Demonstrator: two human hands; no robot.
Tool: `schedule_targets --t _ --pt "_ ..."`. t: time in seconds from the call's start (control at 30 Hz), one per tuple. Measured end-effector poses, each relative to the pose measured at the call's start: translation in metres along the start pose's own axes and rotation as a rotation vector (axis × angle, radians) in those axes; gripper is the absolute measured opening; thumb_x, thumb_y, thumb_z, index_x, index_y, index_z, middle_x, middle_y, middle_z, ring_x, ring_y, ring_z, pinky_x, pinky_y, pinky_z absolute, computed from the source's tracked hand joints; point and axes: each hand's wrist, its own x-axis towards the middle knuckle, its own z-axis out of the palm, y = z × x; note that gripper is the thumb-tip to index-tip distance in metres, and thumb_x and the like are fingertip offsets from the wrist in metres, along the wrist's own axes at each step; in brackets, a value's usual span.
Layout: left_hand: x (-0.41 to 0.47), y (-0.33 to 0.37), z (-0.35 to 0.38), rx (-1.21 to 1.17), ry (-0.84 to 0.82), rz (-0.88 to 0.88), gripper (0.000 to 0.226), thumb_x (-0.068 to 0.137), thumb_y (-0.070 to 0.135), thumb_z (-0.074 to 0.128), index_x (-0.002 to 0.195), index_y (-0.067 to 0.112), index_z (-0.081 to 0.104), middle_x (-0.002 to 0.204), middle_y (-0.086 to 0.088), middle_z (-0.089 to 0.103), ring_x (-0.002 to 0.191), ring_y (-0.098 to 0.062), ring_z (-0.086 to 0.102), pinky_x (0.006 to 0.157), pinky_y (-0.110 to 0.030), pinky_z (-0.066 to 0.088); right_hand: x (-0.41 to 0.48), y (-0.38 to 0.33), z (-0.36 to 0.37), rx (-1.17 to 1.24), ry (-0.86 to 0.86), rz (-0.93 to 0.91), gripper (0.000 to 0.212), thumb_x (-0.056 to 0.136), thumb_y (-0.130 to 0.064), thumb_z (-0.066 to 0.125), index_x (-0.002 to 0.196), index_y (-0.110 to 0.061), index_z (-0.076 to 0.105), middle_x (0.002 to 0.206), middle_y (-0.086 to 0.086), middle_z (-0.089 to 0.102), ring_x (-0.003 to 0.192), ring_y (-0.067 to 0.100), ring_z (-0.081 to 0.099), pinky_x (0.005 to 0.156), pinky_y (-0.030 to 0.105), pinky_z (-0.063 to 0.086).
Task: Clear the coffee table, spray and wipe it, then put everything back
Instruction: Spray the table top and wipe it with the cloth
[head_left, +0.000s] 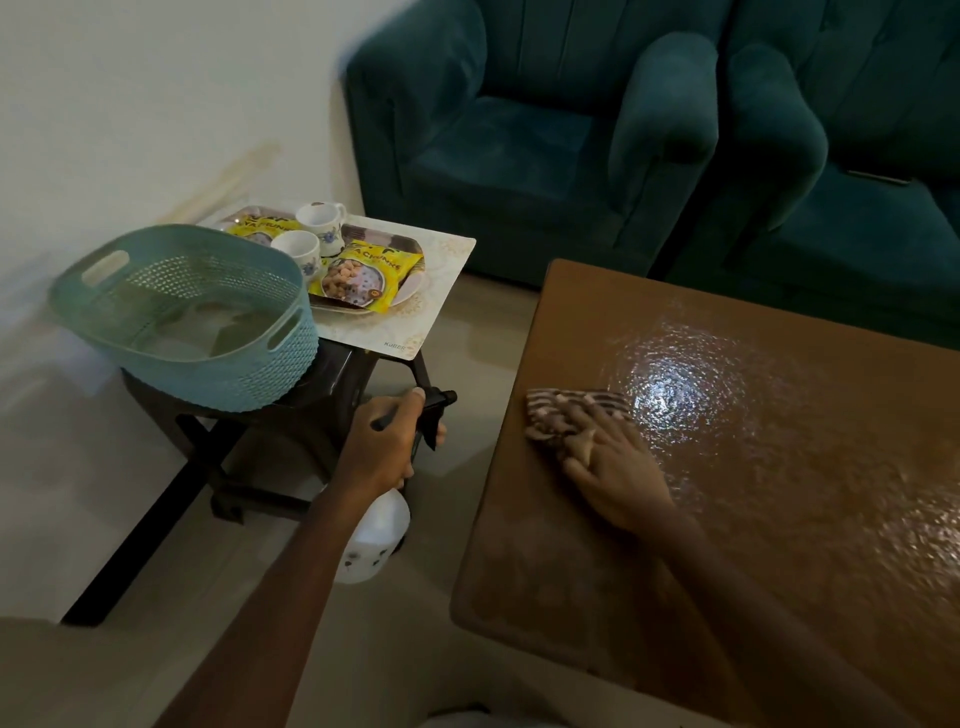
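The brown coffee table (753, 467) fills the right side, its top glossy and wet-looking with a light glare. My right hand (608, 467) presses flat on a brown-and-white patterned cloth (571, 410) near the table's left edge. My left hand (387, 441) grips the black trigger head of a white spray bottle (374, 535), held over the floor left of the table. On a dark side stool sit a tray (410, 291) with two cups (322, 218) and two yellow snack packets (369, 275).
A teal perforated basket (187, 317) rests on the dark stool (311, 415) to the left, beside a pale placemat (431, 296) under the tray. Dark green armchairs (545, 130) stand behind the table. A white wall is at the left; light floor lies between stool and table.
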Motion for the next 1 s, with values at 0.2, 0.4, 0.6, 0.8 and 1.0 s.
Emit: schedule_targets --t 0.2,0.4,0.6,0.8,1.0 --pt "0.014 0.009 0.011 0.021 -0.156 -0.017 0.052 0.099 0.044 0.041 0.074 0.010 0.073 0.068 -0.003 0.072 0.035 -0.009 0.044 0.035 -0.020 0.033 0.026 -0.029 0.006 -0.059 0.011 0.198 0.057 0.098 -0.054 0.021 0.154 -0.042 0.018 0.165 -0.012 -0.008 0.149 0.012 -0.018 0.118 0.036 -0.011" --pt "0.017 0.032 0.036 0.106 -0.247 0.051 0.054 0.104 0.041 0.040 0.072 0.013 0.073 0.071 -0.011 0.072 0.037 -0.011 0.047 0.039 -0.022 0.038 -0.008 0.002 -0.007 0.013 -0.049 0.068 0.056 0.097 -0.053 0.021 0.149 -0.054 0.003 0.157 -0.027 -0.014 0.146 0.004 -0.020 0.117 0.033 -0.008" --pt "-0.011 0.045 0.056 0.115 -0.253 0.012 0.054 0.098 0.050 0.039 0.072 0.017 0.074 0.074 -0.004 0.075 0.037 -0.012 0.047 0.036 -0.022 0.036 -0.068 0.050 -0.013 0.023 -0.002 0.376 0.055 0.099 -0.050 0.025 0.152 -0.051 0.012 0.163 -0.019 -0.007 0.150 0.011 -0.015 0.119 0.036 -0.004" --pt "-0.054 0.047 0.059 0.155 -0.174 -0.026 0.057 0.098 0.051 0.036 0.078 0.013 0.074 0.080 -0.004 0.077 0.047 -0.021 0.049 0.044 -0.026 0.039 -0.114 0.033 0.003 -0.019 0.026 0.222 0.057 0.100 -0.053 0.021 0.150 -0.056 -0.006 0.160 -0.021 -0.015 0.148 0.014 -0.022 0.117 0.032 -0.013" --pt "-0.091 0.040 0.056 0.199 -0.167 -0.029 0.056 0.103 0.046 0.035 0.082 0.011 0.073 0.082 -0.004 0.077 0.042 -0.018 0.049 0.041 -0.026 0.040 -0.132 0.031 0.011 0.018 0.072 0.312 0.058 0.097 -0.056 0.014 0.151 -0.051 -0.006 0.160 -0.017 -0.014 0.150 0.017 -0.019 0.120 0.039 -0.004"
